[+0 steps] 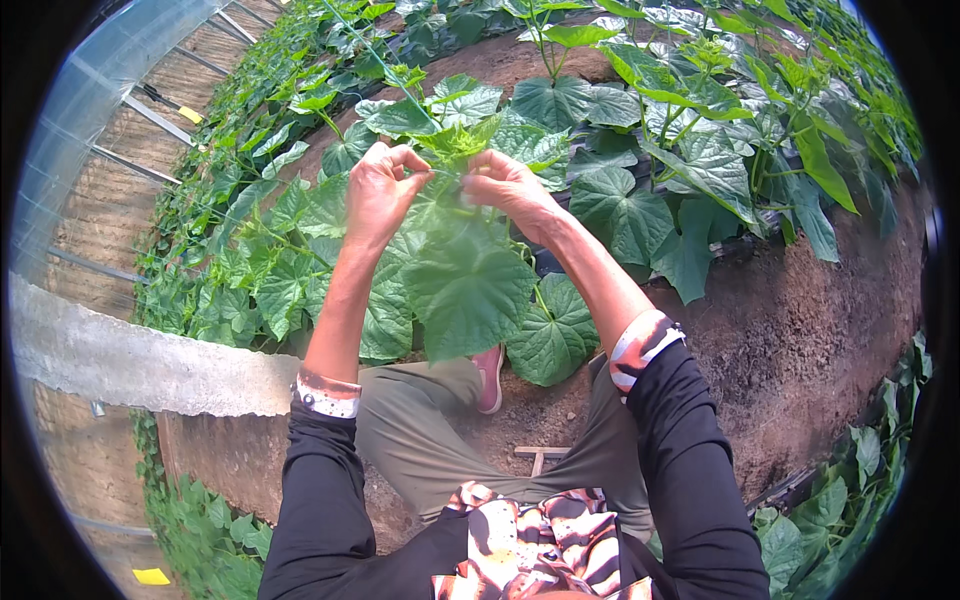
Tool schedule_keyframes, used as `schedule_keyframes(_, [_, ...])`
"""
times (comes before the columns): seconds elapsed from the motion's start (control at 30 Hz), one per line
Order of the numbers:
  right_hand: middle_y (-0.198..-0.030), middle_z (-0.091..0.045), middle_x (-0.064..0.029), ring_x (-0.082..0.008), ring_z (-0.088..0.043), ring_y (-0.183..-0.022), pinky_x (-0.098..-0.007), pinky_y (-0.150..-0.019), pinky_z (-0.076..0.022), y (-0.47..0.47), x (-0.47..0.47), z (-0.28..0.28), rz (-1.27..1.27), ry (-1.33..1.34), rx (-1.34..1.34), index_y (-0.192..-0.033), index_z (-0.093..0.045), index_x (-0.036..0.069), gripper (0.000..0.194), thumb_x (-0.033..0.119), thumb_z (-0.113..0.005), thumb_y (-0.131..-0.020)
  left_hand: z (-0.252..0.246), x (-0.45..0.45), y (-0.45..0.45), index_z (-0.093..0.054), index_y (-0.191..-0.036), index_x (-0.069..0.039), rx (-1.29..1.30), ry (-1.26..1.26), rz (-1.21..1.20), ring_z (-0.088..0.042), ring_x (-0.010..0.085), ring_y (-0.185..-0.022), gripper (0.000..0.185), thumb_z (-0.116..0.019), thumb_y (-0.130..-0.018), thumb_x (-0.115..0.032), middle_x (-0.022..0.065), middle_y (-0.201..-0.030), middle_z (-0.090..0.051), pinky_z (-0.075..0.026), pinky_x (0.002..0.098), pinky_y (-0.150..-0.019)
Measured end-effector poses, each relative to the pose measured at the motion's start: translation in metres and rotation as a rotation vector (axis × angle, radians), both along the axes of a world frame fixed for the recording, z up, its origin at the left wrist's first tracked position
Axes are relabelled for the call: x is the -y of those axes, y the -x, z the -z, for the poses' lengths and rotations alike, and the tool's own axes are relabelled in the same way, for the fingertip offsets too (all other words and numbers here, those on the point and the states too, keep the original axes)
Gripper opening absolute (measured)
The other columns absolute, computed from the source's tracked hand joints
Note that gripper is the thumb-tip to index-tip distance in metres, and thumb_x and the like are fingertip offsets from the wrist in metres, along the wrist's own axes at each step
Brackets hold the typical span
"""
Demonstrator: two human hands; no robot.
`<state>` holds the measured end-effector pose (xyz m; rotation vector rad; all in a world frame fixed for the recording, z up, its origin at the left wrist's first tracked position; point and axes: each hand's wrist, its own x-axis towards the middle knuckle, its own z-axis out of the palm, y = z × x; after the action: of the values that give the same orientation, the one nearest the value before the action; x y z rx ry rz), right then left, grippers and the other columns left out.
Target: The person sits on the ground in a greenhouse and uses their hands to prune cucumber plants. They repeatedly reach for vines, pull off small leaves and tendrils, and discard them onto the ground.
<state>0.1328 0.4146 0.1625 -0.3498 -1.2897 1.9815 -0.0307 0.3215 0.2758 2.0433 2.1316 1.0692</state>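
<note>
In front of me a climbing plant with broad lobed leaves (471,289), like a cucumber vine, stands with its pale green growing tip (457,142) between my hands. My left hand (384,187) pinches a thin light string (444,174) between thumb and forefinger, just left of the tip. On the right side of the tip, my right hand (510,187) has its thumb and fingers closed near the string; its fingertips are blurred. A green twine (382,66) runs from the tip up towards the top left.
Rows of vines (697,135) grow beyond and to the right. A concrete beam or ledge (150,367) lies at the left, near a clear plastic sheet wall (82,97) with metal bars. Bare soil (810,337) lies at the right. A small wooden frame (538,453) shows between my legs.
</note>
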Motion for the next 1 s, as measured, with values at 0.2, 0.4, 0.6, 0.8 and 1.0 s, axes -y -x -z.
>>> schedule_keyframes(0.2, [-0.096, -0.062, 0.0043, -0.0059, -0.056, -0.087, -0.0245, -0.079, -0.049, -0.004, -0.006, 0.005, -0.033, 0.013, -0.039, -0.111, -0.064, 0.012, 0.024, 0.023, -0.074, -0.093, -0.003, 0.01, -0.016, -0.068, -0.096, -0.006, 0.911, 0.46, 0.184, -0.051, 0.0023, -0.054, 0.015, -0.077, -0.088, -0.014, -0.0047, -0.072, -0.061, -0.039, 0.0195, -0.046])
schedule_keyframes(0.4, [-0.096, -0.062, 0.0047, -0.0047, -0.055, -0.087, -0.0237, -0.078, -0.0484, -0.006, -0.004, 0.004, -0.04, -0.004, -0.065, -0.11, -0.064, 0.013, 0.022, 0.023, -0.073, -0.093, 0.028, -0.004, -0.014, -0.065, -0.106, -0.004, 0.927, 0.19, 0.109, -0.06, 0.0058, -0.061, 0.017, -0.072, -0.092, -0.011, 0.0035, -0.086, -0.069, -0.05, 0.0213, -0.052])
schedule_keyframes(0.6, [-0.094, -0.062, 0.0053, -0.0039, -0.055, -0.085, -0.0227, -0.077, -0.0477, -0.009, 0.0, -0.001, -0.049, -0.021, -0.041, -0.11, -0.064, 0.013, 0.021, 0.023, -0.073, -0.094, 0.044, -0.019, -0.021, -0.062, -0.113, -0.003, 0.986, -0.03, 0.298, -0.06, 0.0057, -0.082, 0.026, -0.074, -0.091, -0.011, 0.0032, -0.102, -0.071, -0.046, 0.0222, -0.069])
schedule_keyframes(0.8, [-0.103, -0.066, 0.0009, -0.0067, -0.059, -0.089, -0.0254, -0.081, -0.0504, -0.009, -0.007, 0.006, -0.065, 0.008, -0.047, -0.117, -0.063, 0.01, 0.025, 0.016, -0.071, -0.093, 0.043, -0.02, -0.024, -0.059, -0.114, -0.003, 1.093, -0.046, 0.279, -0.054, 0.0066, -0.074, 0.029, -0.075, -0.09, -0.007, 0.003, -0.098, -0.068, -0.043, 0.0218, -0.065])
schedule_keyframes(1.0, [-0.102, -0.066, 0.0002, -0.0074, -0.06, -0.088, -0.0257, -0.079, -0.051, -0.005, -0.003, 0.0, -0.077, 0.043, -0.053, -0.113, -0.063, 0.01, 0.023, 0.016, -0.071, -0.093, 0.046, -0.017, -0.02, -0.06, -0.112, -0.003, 0.835, -0.066, 0.175, -0.054, 0.0059, -0.071, 0.029, -0.075, -0.09, -0.014, 0.0004, -0.091, -0.066, -0.044, 0.0224, -0.062])
